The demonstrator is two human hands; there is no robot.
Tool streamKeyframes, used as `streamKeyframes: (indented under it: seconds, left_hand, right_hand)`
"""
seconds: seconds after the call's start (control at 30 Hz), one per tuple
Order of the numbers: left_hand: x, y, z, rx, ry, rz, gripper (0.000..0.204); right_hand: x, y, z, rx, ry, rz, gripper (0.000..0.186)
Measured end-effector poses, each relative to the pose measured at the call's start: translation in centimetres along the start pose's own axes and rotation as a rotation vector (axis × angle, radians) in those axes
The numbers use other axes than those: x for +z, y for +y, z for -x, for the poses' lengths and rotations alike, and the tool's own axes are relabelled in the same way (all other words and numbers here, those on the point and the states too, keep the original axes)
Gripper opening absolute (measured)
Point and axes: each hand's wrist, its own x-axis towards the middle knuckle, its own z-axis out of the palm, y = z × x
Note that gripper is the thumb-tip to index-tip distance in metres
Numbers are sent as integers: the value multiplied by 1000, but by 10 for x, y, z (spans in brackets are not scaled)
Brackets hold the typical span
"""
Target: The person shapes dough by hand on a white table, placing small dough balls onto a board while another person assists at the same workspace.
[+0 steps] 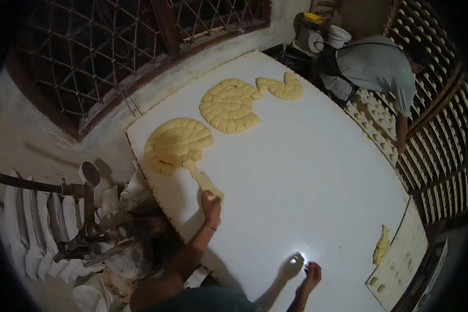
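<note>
My left hand [211, 209] is closed around a strip of pale yellow dough [205, 182] on the white table [296, 171]. The strip runs up to a round dough slab [178, 139] scored into pieces, with a gap in its lower right edge. My right hand [312, 274] hovers over the near part of the table, its fingers loosely bent and apart. Nothing shows in it. Beyond the first slab lie a second scored dough round [229, 106] and a smaller curved dough piece [283, 87].
A lump of dough [381, 245] lies beside a board [400, 265] with two small dough balls at the right edge. Another person [374, 65] bends over a tray of dough balls [372, 117] by tall racks [442, 140]. A metal machine [91, 208] stands at left.
</note>
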Motion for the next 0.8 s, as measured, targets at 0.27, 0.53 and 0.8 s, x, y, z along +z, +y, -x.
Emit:
streamKeyframes:
  seconds: [0.27,0.53,0.8]
  left_hand:
    - [-100,-32,147,-275,-491,42,22]
    - [-85,62,176,-423,-1001,58,76]
    - [0,4,275,-42,-1765,-610,61]
  right_hand:
    - [206,20,9,272,-906,47,31]
    - [134,-29,32,279,-1328,105,37]
    - [-106,-32,69,234,-648,189,24]
